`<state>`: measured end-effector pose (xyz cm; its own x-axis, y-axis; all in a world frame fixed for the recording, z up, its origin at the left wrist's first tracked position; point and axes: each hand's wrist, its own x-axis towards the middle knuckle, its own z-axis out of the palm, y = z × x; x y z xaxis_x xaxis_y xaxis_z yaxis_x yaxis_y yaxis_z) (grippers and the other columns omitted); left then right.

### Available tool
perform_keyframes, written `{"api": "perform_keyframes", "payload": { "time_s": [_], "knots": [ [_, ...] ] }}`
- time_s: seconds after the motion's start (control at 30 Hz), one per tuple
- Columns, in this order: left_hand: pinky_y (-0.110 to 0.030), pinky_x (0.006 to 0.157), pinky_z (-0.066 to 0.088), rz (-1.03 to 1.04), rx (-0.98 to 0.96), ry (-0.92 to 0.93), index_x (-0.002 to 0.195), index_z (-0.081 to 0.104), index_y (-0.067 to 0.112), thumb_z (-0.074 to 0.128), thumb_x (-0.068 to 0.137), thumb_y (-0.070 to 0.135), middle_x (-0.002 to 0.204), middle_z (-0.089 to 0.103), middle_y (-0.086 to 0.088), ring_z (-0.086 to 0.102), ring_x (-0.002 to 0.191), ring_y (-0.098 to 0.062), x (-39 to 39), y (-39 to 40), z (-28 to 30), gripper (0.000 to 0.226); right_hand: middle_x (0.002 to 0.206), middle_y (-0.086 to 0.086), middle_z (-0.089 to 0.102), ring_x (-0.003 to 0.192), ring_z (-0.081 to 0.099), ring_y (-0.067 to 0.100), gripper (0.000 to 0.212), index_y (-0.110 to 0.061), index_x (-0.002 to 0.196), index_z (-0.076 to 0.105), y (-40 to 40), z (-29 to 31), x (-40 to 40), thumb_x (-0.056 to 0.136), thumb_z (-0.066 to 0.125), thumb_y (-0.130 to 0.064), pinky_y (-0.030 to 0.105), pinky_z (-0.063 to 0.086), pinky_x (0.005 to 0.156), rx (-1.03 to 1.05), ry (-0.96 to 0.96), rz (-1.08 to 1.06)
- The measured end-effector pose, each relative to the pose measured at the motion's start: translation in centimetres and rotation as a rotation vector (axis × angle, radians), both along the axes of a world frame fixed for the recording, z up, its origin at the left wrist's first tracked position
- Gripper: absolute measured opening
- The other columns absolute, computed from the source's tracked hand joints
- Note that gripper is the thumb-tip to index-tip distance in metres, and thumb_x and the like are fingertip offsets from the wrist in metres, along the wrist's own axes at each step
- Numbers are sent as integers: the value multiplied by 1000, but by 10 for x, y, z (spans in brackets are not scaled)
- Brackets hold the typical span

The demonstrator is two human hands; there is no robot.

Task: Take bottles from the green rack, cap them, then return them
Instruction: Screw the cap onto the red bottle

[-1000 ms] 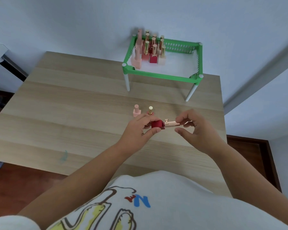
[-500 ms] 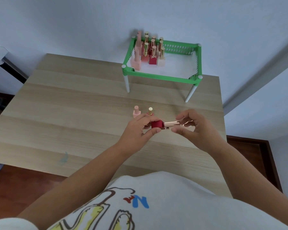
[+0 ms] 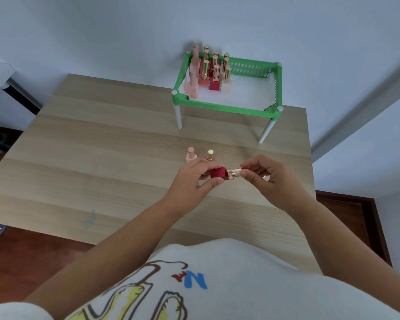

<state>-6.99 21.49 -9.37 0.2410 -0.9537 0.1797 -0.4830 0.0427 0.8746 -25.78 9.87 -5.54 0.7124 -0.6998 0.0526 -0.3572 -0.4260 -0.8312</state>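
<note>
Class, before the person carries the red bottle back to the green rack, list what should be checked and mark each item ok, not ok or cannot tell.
1. Left hand grips the red bottle: ok.
2. Right hand holds the rose-gold cap at the bottle's neck: ok.
3. Cap fully tightened: cannot tell.
4. Free floor space in the green rack, on its right: ok.
5. Path across the table to the rack: ok.
6. Pink bottle and gold-capped bottle standing just beyond the hands, easy to knock: not ok.

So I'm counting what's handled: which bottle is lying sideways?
The red bottle held between left hand and right hand; all others stand upright.
</note>
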Motion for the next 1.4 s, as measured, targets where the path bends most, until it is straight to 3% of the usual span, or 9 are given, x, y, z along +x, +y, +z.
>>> {"api": "perform_keyframes", "payload": {
  "time_s": [0.13,0.23,0.5,0.63,0.7,0.83,1.13,1.23,1.4],
  "knots": [
    [-30,90,55,15,16,-7,115,67,19,68,88,30,111,65,2,62,103,-12,2,1,-1,30,96,-18,63,88,59,3,30,-38,99,64,-2,0,-1,74,78,-31,11,45,78,-89,2,70],
    [-29,89,55,12,10,-16,115,67,18,68,88,28,111,65,1,63,102,-12,1,1,0,29,90,-15,62,85,58,4,30,-33,96,67,-1,-2,1,77,75,-12,12,45,78,-143,16,85],
    [-33,89,55,10,3,-37,114,68,17,69,88,24,106,65,-2,62,98,-14,-2,3,3,27,75,-11,67,69,57,3,13,-35,95,69,-1,-4,3,83,68,-33,10,45,65,-33,35,17],
    [-34,88,55,12,7,-35,114,68,16,69,88,23,107,65,-4,62,98,-16,-2,3,4,27,80,-17,66,75,59,2,27,-40,98,66,1,-5,2,75,64,-54,9,45,68,1,25,7],
    [-33,88,55,11,5,-38,114,68,16,69,88,22,105,65,-3,62,98,-15,-2,3,5,27,88,-25,63,83,59,1,32,-37,102,65,2,-5,2,72,72,-47,9,45,75,-47,8,40],
    [-33,89,55,14,4,-34,114,67,15,69,87,21,105,64,-4,62,97,-15,-2,2,6,27,92,-19,60,81,57,3,31,-34,100,68,1,-7,2,77,76,-15,11,45,76,-125,16,59],
    [-32,91,55,-1,4,-30,113,68,15,70,87,21,106,63,-3,62,101,-18,-1,1,6,26,71,-11,65,65,55,5,10,-36,93,70,2,-7,7,86,64,-32,14,44,60,-41,38,-10],
    [-32,91,55,10,2,-22,114,67,14,70,87,21,105,63,-2,62,101,-15,0,0,5,28,81,-17,64,75,57,1,19,-36,100,68,3,-4,4,80,69,-39,11,45,67,-47,36,1],
    [-28,90,55,16,-5,-28,114,68,15,70,87,21,105,64,0,63,98,-12,0,0,3,27,85,-18,60,82,58,4,25,-29,101,70,2,-2,3,80,73,-17,13,45,77,-102,49,42]
  ]
}}
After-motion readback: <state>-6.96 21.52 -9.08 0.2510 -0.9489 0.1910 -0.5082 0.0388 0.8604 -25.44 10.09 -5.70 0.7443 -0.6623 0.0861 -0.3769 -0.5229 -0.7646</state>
